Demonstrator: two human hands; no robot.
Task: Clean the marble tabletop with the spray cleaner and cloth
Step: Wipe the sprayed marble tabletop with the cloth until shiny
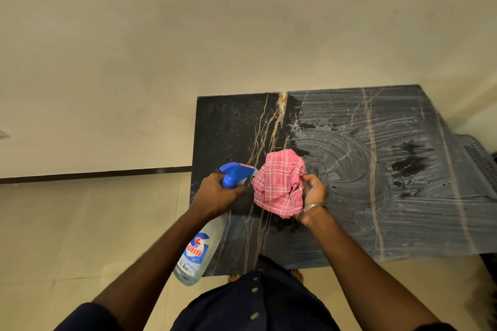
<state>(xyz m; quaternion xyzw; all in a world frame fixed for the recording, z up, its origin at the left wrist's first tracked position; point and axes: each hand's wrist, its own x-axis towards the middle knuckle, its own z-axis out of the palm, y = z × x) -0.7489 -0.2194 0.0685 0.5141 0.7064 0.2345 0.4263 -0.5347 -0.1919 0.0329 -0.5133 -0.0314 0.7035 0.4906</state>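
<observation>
Marble counter [228, 129] looks dry on your left, so aim there, left hand [215, 196] gripping the spray bottle [196, 247], right hand [313, 193] bunching the cloth [279, 185].

One spray bottle [199, 247], one pink checked cloth [278, 188] and one black marble table [376, 196] are in view, with two hands, a left hand [215, 196] and a right hand [313, 193], one metal bangle [313, 207] and two bare feet [297, 274].
</observation>
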